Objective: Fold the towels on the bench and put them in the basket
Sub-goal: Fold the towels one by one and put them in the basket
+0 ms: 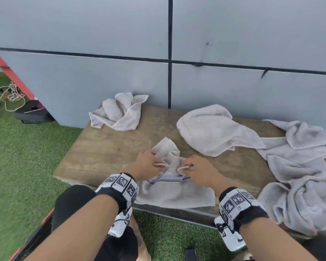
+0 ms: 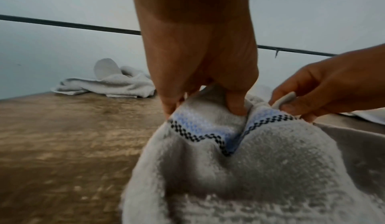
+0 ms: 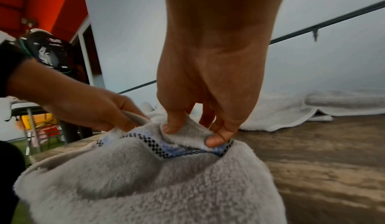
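A small grey towel (image 1: pixel 174 193) with a black checkered band and a pale blue stripe lies bunched at the front edge of the wooden bench (image 1: pixel 105 147), its lower part hanging over the edge. My left hand (image 1: pixel 149 163) pinches the towel's (image 2: pixel 239 170) upper edge on the left. My right hand (image 1: pixel 193 168) pinches the towel's (image 3: pixel 145 178) edge on the right, a fold between thumb and fingers. In the left wrist view my left hand (image 2: pixel 205 99) grips it beside my right hand (image 2: pixel 308 99). The right wrist view shows my right hand (image 3: pixel 198 128) and left hand (image 3: pixel 104 110) both on the edge.
Three more crumpled towels lie on the bench: one at the back left corner (image 1: pixel 119 112), a white one at the back middle (image 1: pixel 213 130), a large grey one on the right (image 1: pixel 299 166). A grey panel wall (image 1: pixel 233 53) stands behind. Green turf (image 1: pixel 17 157) surrounds the bench. No basket shows.
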